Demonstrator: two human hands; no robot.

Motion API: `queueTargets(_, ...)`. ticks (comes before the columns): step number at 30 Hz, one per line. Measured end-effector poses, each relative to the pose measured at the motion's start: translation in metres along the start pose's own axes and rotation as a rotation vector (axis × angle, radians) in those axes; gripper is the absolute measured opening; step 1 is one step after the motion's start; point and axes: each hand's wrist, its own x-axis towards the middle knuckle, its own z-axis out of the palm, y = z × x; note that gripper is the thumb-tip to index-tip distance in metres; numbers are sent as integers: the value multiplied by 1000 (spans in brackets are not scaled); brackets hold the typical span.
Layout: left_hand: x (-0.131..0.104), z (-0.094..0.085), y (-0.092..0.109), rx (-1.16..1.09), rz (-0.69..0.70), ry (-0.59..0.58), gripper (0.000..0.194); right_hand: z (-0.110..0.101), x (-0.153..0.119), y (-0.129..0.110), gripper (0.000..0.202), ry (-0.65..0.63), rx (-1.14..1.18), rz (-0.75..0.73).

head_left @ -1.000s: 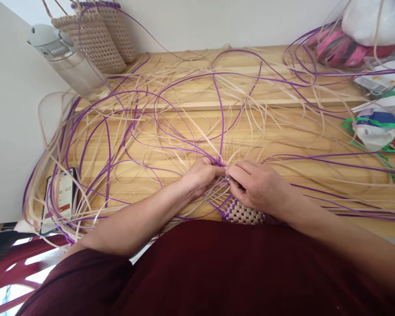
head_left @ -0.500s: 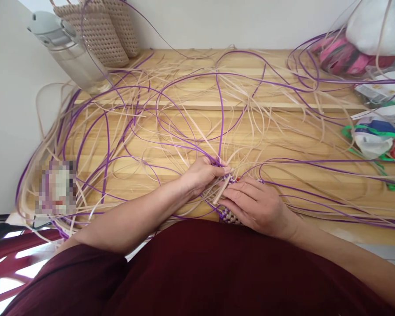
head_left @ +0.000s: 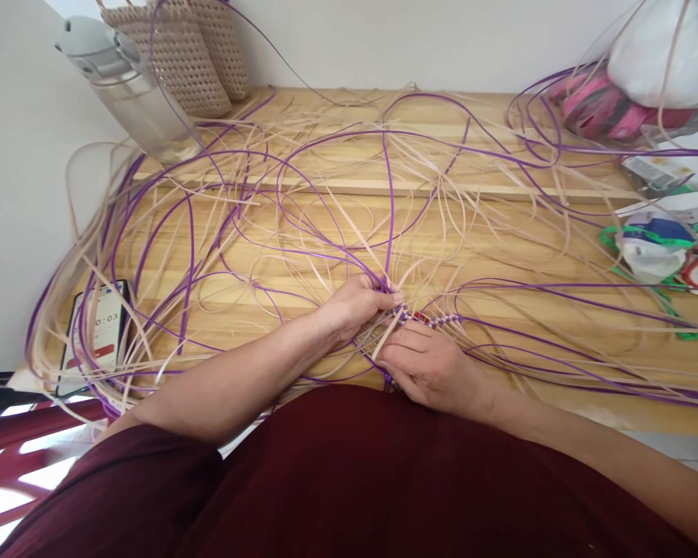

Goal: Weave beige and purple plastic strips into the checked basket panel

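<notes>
Near the front edge, both hands are at a small woven piece (head_left: 449,318) of purple and beige plastic strips, part of which is hidden. My left hand (head_left: 361,304) pinches several purple strips (head_left: 368,273) at its left corner, thumb pressed against the fingers. Over the weave, my right hand (head_left: 429,360) is curled closed, with its fingertips by the lower end of a flat beige strip (head_left: 391,333). What lies under its palm is hidden. A small red bit (head_left: 422,317) shows on the weave between the hands.
Loose purple and beige strips loop across the wooden table (head_left: 488,248). At the left lie a phone (head_left: 105,329) under strips, a water bottle (head_left: 145,108) and a woven beige bag (head_left: 180,58). Plastic bags (head_left: 654,240) and a pink bundle (head_left: 602,108) sit at the right.
My right hand has moved left and slightly down, with its fingers more curled, uncovering the upper right edge of the weave. My left hand keeps its pinch in nearly the same place.
</notes>
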Motion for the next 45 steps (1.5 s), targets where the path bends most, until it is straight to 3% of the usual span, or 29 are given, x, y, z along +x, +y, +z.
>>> queueTargets(7,-3,-12,8,336,40,-186,25,7,-4,11,15,9,22,13)
queueTargets(12,-5,-10,5,491,127,-115,29,1,-1,2,22,195,-30,-60)
queueTargets(15,-3,-8,0,547,166,-53,34,1,4,-6,19,242,60,81)
queueTargets(17,-2,-8,-3,556,167,-14,36,6,7,-10,10,223,210,254)
queueTargets(19,-2,-8,-4,563,169,17,36,12,9,-9,8,199,333,330)
queueTargets(22,-2,-10,-3,494,140,-25,35,19,9,-4,11,160,393,251)
queueTargets(26,0,-13,2,289,-13,-168,33,19,4,2,11,161,390,143)
queueTargets(35,-4,-11,5,265,-50,-194,29,14,-7,-1,14,217,227,122)
queueTargets(40,-5,-7,-1,212,-38,-153,30,10,-10,-6,12,255,349,324)
queueTargets(45,-3,-8,-2,310,-31,-191,31,9,-10,-3,8,191,493,436)
